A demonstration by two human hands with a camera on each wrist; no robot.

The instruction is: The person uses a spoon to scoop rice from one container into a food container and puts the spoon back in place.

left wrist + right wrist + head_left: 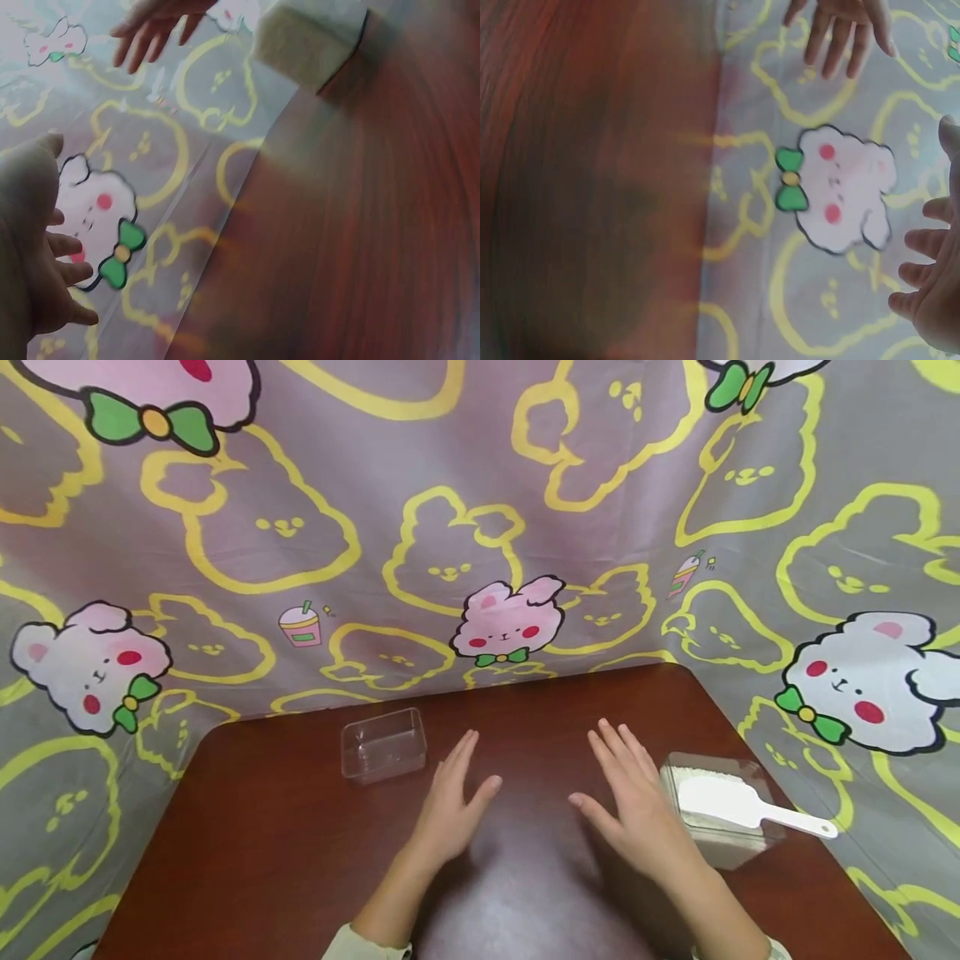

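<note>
Both hands are held over the dark wooden table, palms facing each other with a gap between. My left hand (448,806) has its fingers extended and thumb apart, holding nothing; a clear plastic box (382,747) stands just beyond it to the left. With fingers straight and thumb spread, my right hand (633,806) also holds nothing. Close to its right is a clear container (738,852) of white grains (693,774). A white scoop (720,802) lies across the container's top, its handle sticking out to the right. The left wrist view shows the container (300,49) too.
The brown table (300,835) has rounded far corners. A curtain (360,468) printed with cartoon rabbits hangs behind the table and along both sides. The container and scoop handle lie near the table's right edge.
</note>
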